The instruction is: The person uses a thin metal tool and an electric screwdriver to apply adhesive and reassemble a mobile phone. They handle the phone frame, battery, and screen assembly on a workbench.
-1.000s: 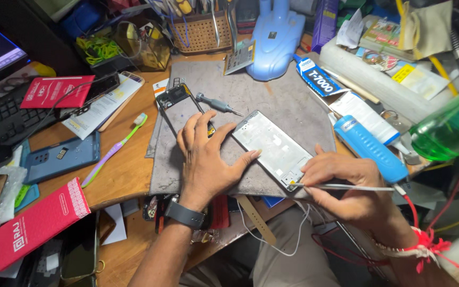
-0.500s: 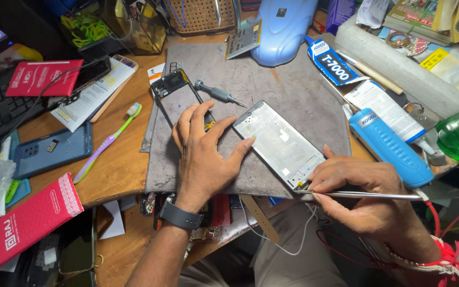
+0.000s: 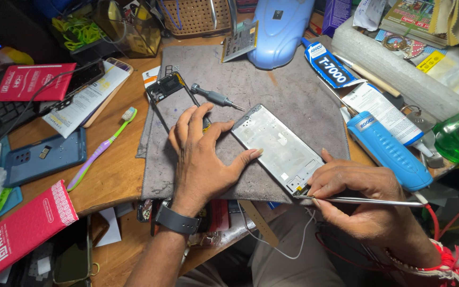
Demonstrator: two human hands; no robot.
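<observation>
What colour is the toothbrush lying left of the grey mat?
The toothbrush has a purple handle with green near the head, seen in the head view.

Place: phone repair workbench | Signs: grey work mat (image 3: 288,79) at centre, screwdriver (image 3: 214,98) at 12 o'clock, glue tube (image 3: 329,62) at 1 o'clock, phone frame (image 3: 167,91) at 11 o'clock

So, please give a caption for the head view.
Left hand steadies silver phone frame while right hand works tweezers at its corner.

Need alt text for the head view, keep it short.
The left hand steadies a silver phone frame on a grey work mat while the right hand puts metal tweezers to its lower corner. A small screwdriver lies on the mat.
</observation>
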